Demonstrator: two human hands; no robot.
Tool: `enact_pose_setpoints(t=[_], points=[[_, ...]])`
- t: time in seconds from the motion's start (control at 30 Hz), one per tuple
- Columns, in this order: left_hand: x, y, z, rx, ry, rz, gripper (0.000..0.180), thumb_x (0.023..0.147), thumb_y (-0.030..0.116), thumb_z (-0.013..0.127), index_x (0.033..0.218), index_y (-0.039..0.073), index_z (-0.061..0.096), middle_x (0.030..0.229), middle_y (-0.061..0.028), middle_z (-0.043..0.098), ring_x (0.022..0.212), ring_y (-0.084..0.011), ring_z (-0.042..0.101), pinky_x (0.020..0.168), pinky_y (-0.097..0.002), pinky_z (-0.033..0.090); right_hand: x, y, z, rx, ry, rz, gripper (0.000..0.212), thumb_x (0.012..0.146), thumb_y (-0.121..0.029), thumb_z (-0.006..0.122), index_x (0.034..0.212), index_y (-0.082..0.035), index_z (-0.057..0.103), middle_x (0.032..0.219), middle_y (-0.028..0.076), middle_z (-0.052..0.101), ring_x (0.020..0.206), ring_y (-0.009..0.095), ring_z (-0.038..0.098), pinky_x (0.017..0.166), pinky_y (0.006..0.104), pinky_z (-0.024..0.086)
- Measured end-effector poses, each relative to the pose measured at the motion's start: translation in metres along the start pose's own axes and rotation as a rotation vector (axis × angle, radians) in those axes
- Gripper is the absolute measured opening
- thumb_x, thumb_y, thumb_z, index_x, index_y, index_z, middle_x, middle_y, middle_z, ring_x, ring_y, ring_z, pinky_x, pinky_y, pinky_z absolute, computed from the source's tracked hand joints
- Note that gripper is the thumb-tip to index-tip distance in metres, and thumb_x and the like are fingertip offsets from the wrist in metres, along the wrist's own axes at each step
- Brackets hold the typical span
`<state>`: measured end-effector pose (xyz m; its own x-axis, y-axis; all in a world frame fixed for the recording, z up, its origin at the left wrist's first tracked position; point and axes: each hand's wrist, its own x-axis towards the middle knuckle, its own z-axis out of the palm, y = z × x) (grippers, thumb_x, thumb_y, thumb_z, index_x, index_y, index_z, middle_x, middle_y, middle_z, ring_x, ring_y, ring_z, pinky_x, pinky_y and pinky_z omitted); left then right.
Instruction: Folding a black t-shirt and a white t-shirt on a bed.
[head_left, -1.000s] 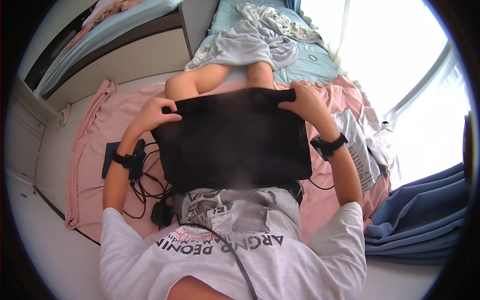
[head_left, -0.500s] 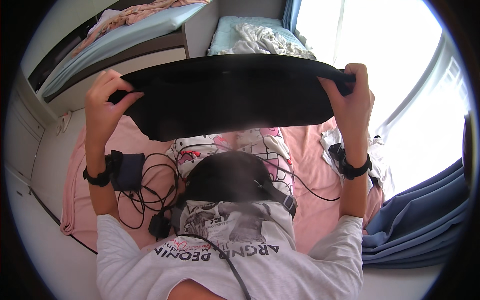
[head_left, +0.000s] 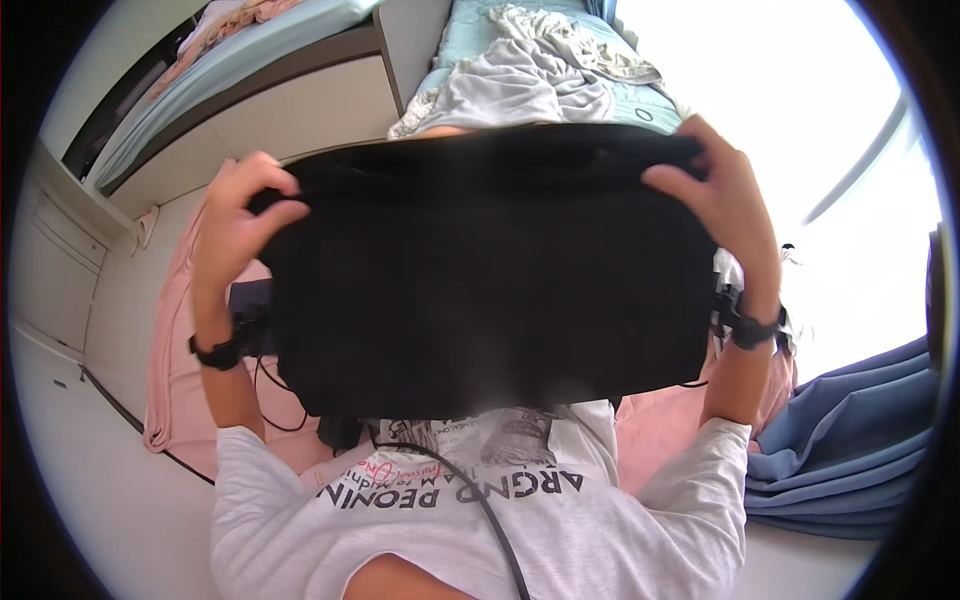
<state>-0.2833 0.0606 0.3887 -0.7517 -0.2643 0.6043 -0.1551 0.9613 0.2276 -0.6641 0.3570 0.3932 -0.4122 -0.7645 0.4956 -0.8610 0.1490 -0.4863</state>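
Observation:
A wide piece of black cloth (head_left: 490,290) is stretched up in front of me, its broad face filling the middle of the view. At its upper left corner my left hand (head_left: 245,205) pinches the edge between thumb and fingers. My right hand (head_left: 715,185) grips the upper right corner the same way. A folded band or opening runs along the top edge; what kind of item it is, I cannot tell. Most of my lap and the bed right behind the cloth are hidden by it.
I sit on a pink bedsheet (head_left: 175,370). A dark pouch (head_left: 250,293) and black cables (head_left: 280,410) lie to the left. Ahead is another bed with a rumpled grey blanket (head_left: 530,85). A blue curtain (head_left: 840,440) hangs at right; a dark cable (head_left: 480,500) crosses my shirt.
The black cloth has opened out downward and now covers the black bag and patterned fabric seen before. Both hands keep hold of its top corners. The view has shifted slightly.

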Motion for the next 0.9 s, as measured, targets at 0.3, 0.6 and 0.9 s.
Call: enact_pose_setpoints(t=[0.3,0.6,0.9], points=[[-0.071,-0.101,0.189,-0.347,-0.34,-0.337,0.021,0.09,0.016,0.075,0.097,0.0,0.064,0.094,-0.0131,0.068,0.09,-0.0271,0.064,0.085,-0.0361,0.05,-0.01,0.139,0.197,-0.06,-0.181,0.02,0.051,0.089,-0.044,0.078,0.103,0.004,0.066,0.093,0.024,0.072,0.087,0.038,0.07,0.077,0.0447,0.052],[-0.082,-0.111,0.187,-0.351,-0.341,-0.368,0.018,0.095,0.014,0.07,0.096,0.0,0.058,0.092,-0.0145,0.063,0.089,-0.0284,0.06,0.086,-0.0365,0.048,-0.005,0.133,0.187,0.032,-0.183,0.116,0.047,0.088,-0.041,0.078,0.096,0.005,0.072,0.085,0.023,0.072,0.081,0.038,0.071,0.074,0.0451,0.053],[-0.084,-0.108,0.176,-0.257,-0.364,-0.361,0.022,0.09,0.019,0.076,0.092,0.001,0.063,0.101,-0.0134,0.063,0.098,-0.03,0.061,0.089,-0.0381,0.048,0.007,0.122,0.181,-0.122,-0.142,0.06,0.046,0.088,-0.042,0.079,0.105,0.001,0.076,0.089,0.016,0.075,0.084,0.028,0.072,0.077,0.0379,0.054]])
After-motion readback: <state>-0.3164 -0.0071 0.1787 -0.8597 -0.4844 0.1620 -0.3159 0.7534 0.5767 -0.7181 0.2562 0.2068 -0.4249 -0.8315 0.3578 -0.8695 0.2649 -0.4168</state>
